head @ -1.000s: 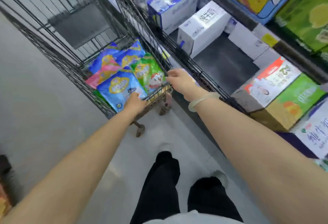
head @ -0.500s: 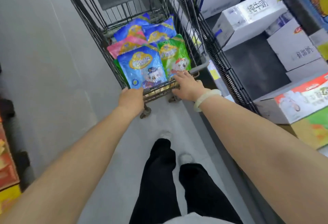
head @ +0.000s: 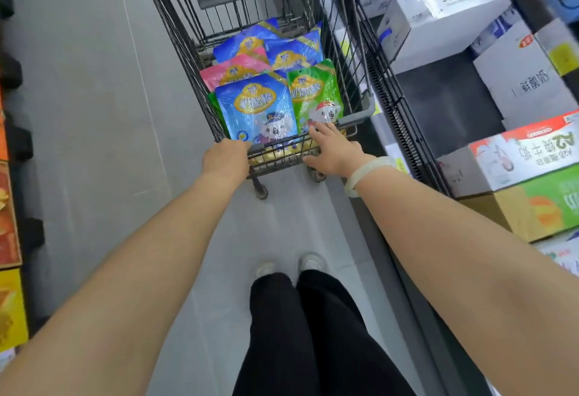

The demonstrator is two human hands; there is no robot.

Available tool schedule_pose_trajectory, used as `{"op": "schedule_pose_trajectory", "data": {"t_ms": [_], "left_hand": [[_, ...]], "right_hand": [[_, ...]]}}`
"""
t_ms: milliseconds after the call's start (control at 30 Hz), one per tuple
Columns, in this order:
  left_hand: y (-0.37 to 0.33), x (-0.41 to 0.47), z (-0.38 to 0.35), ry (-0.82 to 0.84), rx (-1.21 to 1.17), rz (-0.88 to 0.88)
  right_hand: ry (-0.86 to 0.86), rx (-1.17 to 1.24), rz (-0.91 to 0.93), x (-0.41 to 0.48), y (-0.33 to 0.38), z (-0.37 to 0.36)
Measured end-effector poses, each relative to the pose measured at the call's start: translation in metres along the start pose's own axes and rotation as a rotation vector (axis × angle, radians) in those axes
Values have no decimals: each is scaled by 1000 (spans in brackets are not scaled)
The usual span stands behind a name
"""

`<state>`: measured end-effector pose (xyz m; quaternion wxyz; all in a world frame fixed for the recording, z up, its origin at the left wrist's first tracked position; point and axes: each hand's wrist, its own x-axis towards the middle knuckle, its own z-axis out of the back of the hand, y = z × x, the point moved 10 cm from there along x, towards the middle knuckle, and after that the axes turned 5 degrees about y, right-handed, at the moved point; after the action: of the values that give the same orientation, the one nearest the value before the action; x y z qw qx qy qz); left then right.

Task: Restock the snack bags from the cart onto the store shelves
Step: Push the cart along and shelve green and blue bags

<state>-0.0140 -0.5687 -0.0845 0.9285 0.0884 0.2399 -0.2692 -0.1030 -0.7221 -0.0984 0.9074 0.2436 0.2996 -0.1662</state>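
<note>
Snack bags in glossy blue, green and pink plastic (head: 257, 107) lay stacked inside the black wire cart (head: 175, 38). Left hand (head: 225, 157) was curled tight around the cart's near rim. Right hand (head: 332, 151) had spread, loose fingers (head: 316, 130) touching the green bag (head: 315, 94).

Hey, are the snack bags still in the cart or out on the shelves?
In the cart. The blue bag, green bag and the rest lie inside the wire cart; no hand holds one.

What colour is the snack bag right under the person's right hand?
Green, with a white cartoon animal in a red hat; the green snack bag shows best in the head view.
</note>
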Motion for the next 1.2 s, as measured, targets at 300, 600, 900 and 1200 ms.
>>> {"op": "schedule_pose_trajectory", "data": {"t_ms": [300, 600, 900, 1200], "left_hand": [[-41, -105, -55, 25, 95, -93], [-82, -219, -121, 8, 173, -249], [-114, -345, -192, 70, 128, -257], [-159, -470, -261, 49, 127, -279]], "right_hand": [[-19, 43, -96, -105, -24, -75], [12, -60, -218, -224, -48, -174], [27, 31, -254, -344, -75, -276], [32, 44, -260, -461, -107, -362]]}}
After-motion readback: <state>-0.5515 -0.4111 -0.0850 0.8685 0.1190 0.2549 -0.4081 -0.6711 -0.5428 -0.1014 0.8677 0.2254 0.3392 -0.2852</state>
